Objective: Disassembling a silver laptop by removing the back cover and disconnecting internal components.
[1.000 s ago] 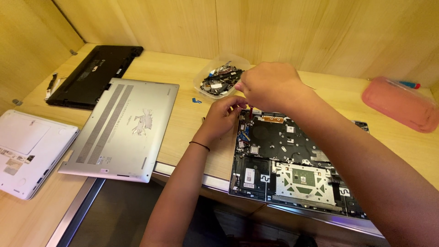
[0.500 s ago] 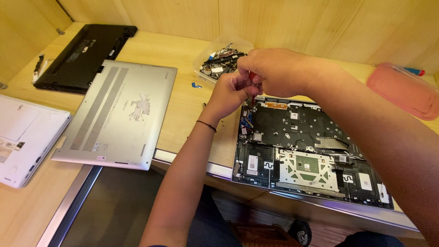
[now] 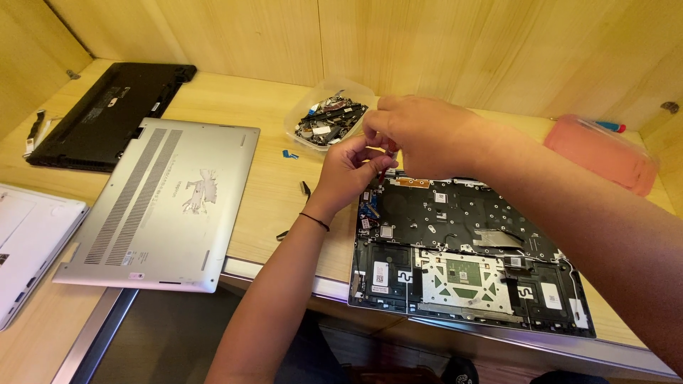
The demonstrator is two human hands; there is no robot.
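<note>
Two hands are meeting just above the far-left corner of one opened laptop chassis [image 3: 466, 249], which is lying with its insides up on the counter [image 3: 277, 192]. The left hand [image 3: 348, 174] is curling its fingers nearly closed around a small dark-and-red part [image 3: 384, 171], too tiny to name; the right hand [image 3: 427, 135] is arching over it from beyond, fingertips pinched together at the same spot, though whether it is gripping anything is something I cannot tell. That part is sitting between the two hands, directly under the right fingertips and touching the left ones, so the left hand is nearer to it. Its long axis seems to be running up and down. Just beyond the hands one clear plastic tub [image 3: 324, 117] of loose parts is standing. Left of the left hand are lying one silver bottom cover [image 3: 160, 206], one black laptop [image 3: 99, 114] and one white laptop [image 3: 28, 245]. One pink case [image 3: 601, 153] is resting beyond the right forearm
</note>
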